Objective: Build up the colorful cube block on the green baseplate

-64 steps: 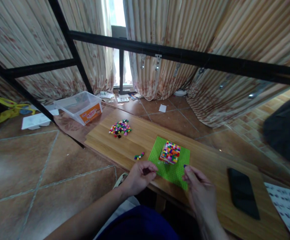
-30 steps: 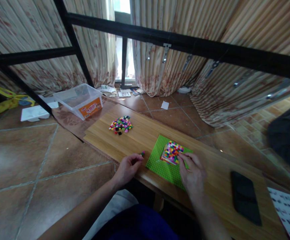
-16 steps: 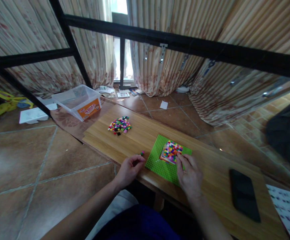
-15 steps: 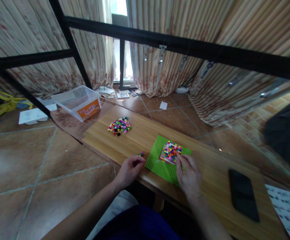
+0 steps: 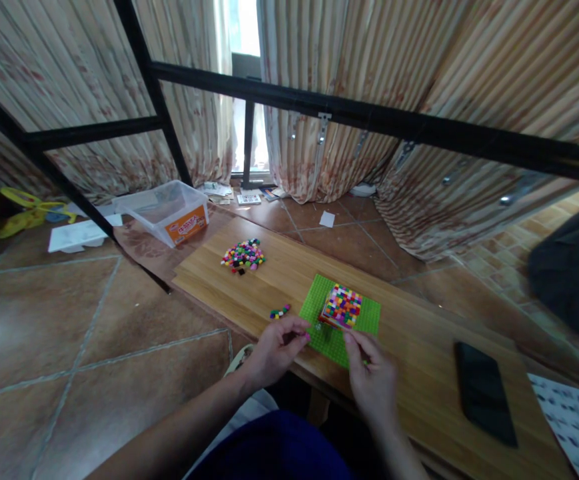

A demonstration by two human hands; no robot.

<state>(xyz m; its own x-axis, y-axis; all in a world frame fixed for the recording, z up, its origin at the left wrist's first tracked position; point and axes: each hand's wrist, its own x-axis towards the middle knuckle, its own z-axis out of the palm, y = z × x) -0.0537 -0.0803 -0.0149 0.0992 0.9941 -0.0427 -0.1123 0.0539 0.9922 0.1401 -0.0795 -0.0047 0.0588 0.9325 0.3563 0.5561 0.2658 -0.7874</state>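
Observation:
A green studded baseplate [image 5: 314, 303] lies on the wooden table with a block of many-coloured toy bricks [image 5: 344, 305] built up on it. My left hand [image 5: 279, 350] is just off the plate's near left edge, thumb and forefinger pinching a small pink brick [image 5: 307, 338]. At the near side of the built block, my right hand [image 5: 373, 367] is closed in a pinch; what sits between its fingertips is too small to make out. A few loose bricks [image 5: 280, 312] lie on the wood beyond my left hand.
A heap of loose bricks [image 5: 244, 255] lies farther left on the table [image 5: 209, 280]. A black phone [image 5: 485, 393] rests at the right, near a printed sheet [image 5: 576, 420]. Beyond the table's far left end stands a clear plastic bin [image 5: 162, 210]. A black metal frame [image 5: 289, 97] crosses in front.
My left hand has moved right toward the plate, with a pink brick now showing in its pinch. My right hand has drawn back from the block's top to its near side.

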